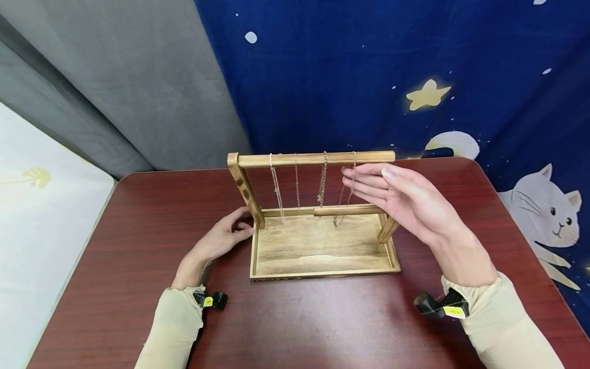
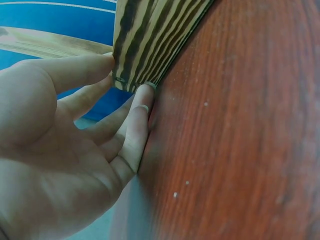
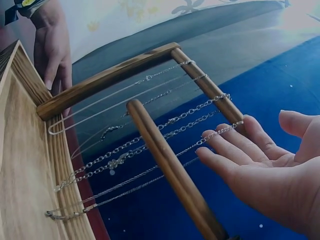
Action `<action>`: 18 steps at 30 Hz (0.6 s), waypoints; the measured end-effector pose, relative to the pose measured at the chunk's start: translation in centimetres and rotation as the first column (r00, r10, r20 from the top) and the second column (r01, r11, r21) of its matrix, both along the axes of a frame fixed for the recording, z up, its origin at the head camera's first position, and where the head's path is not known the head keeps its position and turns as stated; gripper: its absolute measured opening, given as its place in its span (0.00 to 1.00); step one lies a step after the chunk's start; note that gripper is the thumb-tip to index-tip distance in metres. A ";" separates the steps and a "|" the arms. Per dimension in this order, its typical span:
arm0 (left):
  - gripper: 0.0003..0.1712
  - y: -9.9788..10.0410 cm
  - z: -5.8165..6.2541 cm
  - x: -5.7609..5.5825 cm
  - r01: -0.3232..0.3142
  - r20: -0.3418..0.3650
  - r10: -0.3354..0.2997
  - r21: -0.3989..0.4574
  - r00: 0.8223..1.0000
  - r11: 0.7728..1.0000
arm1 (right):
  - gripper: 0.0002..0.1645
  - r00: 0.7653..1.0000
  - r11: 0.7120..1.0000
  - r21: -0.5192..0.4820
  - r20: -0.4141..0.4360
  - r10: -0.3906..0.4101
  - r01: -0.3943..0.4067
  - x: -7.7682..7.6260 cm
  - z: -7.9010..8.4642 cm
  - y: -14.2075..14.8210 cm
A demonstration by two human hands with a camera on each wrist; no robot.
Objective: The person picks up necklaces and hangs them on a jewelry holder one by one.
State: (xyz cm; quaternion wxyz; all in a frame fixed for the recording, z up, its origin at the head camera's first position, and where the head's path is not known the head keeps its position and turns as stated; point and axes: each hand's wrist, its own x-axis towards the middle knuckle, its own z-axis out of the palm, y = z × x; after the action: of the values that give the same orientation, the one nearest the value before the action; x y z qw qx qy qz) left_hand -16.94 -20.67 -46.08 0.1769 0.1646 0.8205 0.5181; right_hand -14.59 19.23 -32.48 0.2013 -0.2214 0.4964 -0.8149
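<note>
A wooden jewellery stand (image 1: 322, 271) with a shallow tray base has a high bar (image 1: 295, 160) on a left post and a shorter, lower bar (image 1: 350, 209) on a right post. Several thin chain necklaces hang from the high bar. My right hand (image 1: 410, 200) is at the rightmost necklace (image 3: 190, 149), its fingers extended, with the chain lying across the fingertips. At the tray's left end, my left hand (image 1: 226, 233) rests its fingertips against the wood near the post. In the left wrist view, thumb and fingertips touch the dark-striped wood (image 2: 155, 35).
The stand is on a dark red wooden table (image 1: 299, 323). Behind it hang a grey curtain (image 1: 152, 77) and a blue curtain (image 1: 322, 77) with stars and a cat. A white surface (image 1: 41, 205) borders the table's left edge.
</note>
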 end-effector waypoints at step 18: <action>0.27 0.5 0.6 0.3 -0.017 -0.048 0.013 -0.074 0.999 0.997 | 0.22 0.996 0.992 0.120 -0.082 -0.033 0.043 0.9 -0.4 1.8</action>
State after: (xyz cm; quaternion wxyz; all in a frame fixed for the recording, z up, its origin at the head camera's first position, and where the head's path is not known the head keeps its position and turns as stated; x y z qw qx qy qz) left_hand -16.66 -20.19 -45.46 0.1596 0.1639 0.8443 0.4847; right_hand -13.67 20.98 -32.85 0.1788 -0.2314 0.5570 -0.7773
